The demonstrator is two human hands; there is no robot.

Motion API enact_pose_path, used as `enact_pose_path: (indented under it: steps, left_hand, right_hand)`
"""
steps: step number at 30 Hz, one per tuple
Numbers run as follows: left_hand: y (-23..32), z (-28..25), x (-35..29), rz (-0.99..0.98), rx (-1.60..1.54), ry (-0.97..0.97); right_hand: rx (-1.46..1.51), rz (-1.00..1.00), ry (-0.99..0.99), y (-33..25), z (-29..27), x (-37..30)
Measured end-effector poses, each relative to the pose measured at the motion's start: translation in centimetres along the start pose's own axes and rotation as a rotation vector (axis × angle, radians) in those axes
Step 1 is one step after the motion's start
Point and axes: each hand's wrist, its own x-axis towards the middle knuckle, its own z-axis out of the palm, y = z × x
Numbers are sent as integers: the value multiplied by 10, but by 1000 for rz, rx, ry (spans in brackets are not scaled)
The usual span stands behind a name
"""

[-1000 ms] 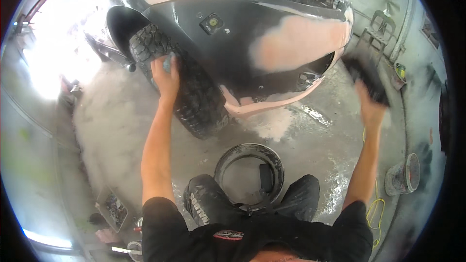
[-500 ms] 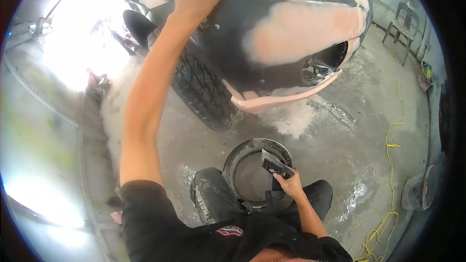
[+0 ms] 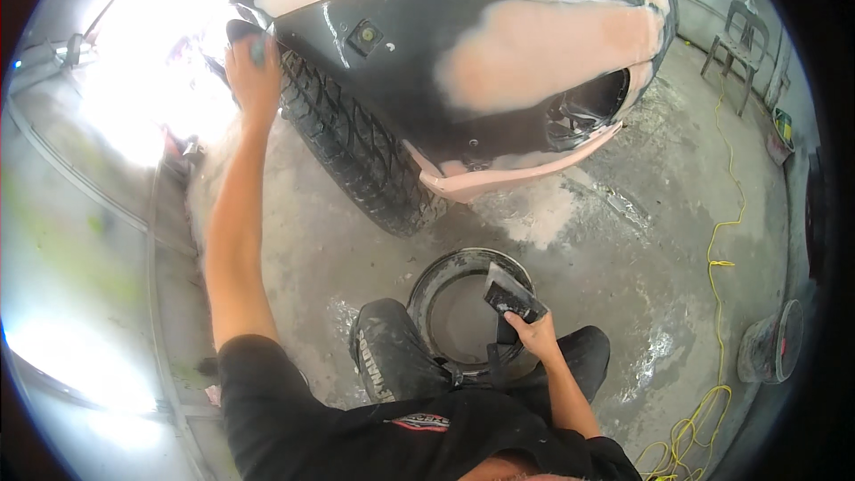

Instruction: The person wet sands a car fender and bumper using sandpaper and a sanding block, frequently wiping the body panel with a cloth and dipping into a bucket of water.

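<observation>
My left hand (image 3: 254, 89) is stretched out past the front tyre (image 3: 356, 151) at the upper left, beside a dark rounded part (image 3: 240, 29). Its fingers are bent around a small bluish-grey piece whose kind I cannot make out. Over my lap, my right hand (image 3: 536, 335) grips a wide black scraper (image 3: 515, 297) with a grey blade edge, thumb on top. Ahead stands a dark vehicle's front bumper (image 3: 392, 80) with a large pinkish, sanded-looking patch (image 3: 543, 53) and an opening at its right end. Along its lower edge runs a pinkish strip (image 3: 525, 180).
A round, dark-rimmed ring or basin (image 3: 426, 303) is on the floor between my knees. To the right lie a yellow cord (image 3: 718, 240) and a dirty bucket (image 3: 760, 352). A grey plastic chair (image 3: 741, 40) stands at the far right. Wet and dusty patches mark the concrete floor.
My left hand has moved left and down from the bumper's top to beside the tyre, uncovering a square fitting on the bumper. My right hand and the scraper have barely shifted.
</observation>
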Motion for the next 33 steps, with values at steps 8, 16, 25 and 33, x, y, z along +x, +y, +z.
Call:
enact_pose_path:
  steps: [8, 16, 25, 33]
  left_hand:
    - [72, -38, -225, -139, -368, -370]
    - [234, -56, -347, -907, -987, -1228]
    - [255, -63, -361, -1235, -1471, -1118]
    - [226, -71, -349, -949, -1467, -1212]
  right_hand:
    - [407, 69, 148, -27, -4, 11]
    - [689, 70, 171, -55, 28, 39]
    - [655, 39, 73, -75, 38, 42]
    - [303, -59, 131, -62, 12, 53]
